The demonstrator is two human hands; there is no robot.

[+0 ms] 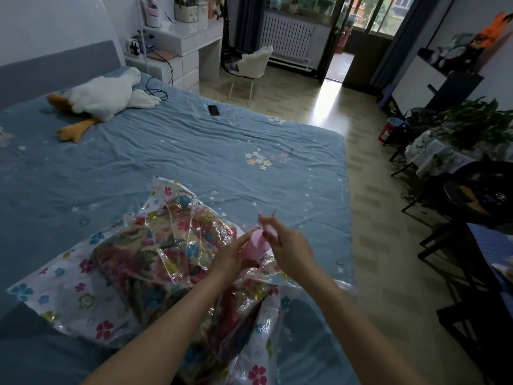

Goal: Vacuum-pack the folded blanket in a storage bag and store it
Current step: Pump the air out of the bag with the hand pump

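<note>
I see my left hand (pixel 233 257) clamped round the upright pump (pixel 256 243) on the bag (pixel 83 284), right fingers (pixel 270 232) pinching its handle above.

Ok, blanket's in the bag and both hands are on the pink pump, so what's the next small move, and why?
Probably press the pink pump down squarely on the bag and start pumping. The left hand steadies its body, the right hand grips the top, and the plastic over the blanket looks loose and puffy, so air seems left inside.
</note>
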